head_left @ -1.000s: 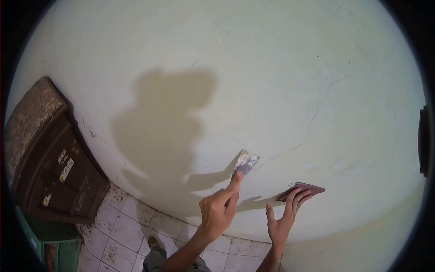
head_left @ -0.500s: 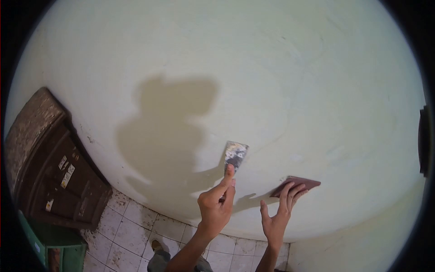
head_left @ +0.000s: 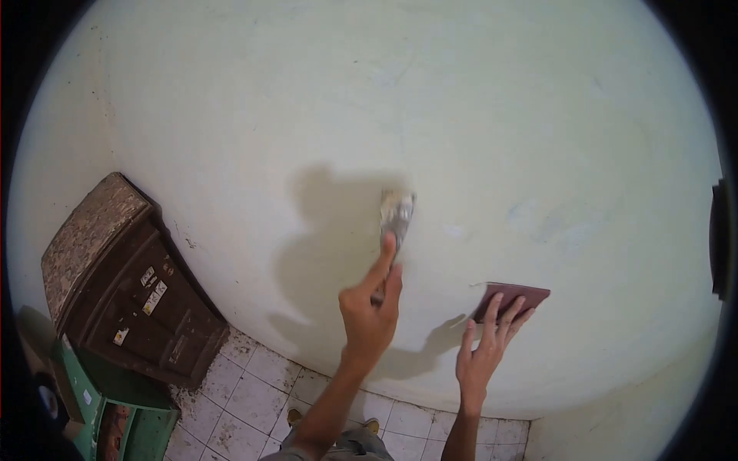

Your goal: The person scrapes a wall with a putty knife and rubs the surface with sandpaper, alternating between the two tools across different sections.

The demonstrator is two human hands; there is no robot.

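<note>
My left hand (head_left: 369, 316) is closed round the handle of a putty knife (head_left: 397, 209), its thumb stretched up along the tool. The smeared blade points upward over the pale green wall (head_left: 492, 146). Lower and to the right, my right hand (head_left: 480, 361) holds a flat maroon square plate (head_left: 530, 296), with spread fingers laid across its face. The thumb is near the plate's lower left corner. A little whitish stuff shows at the plate's upper left corner. Lighter patches mark the wall above the plate.
A dark brown cabinet (head_left: 127, 307) with a worn speckled top and stickers stands at the left. In front of it is a green wooden piece of furniture (head_left: 134, 407). White floor tiles (head_left: 250, 403) with dirt on them run along the wall's foot. A dark object (head_left: 719, 238) is at the right edge.
The view has shifted, so the cabinet sits farther right. The putty knife is higher in the view. The plate has turned slightly and moved up a little with my right hand.
</note>
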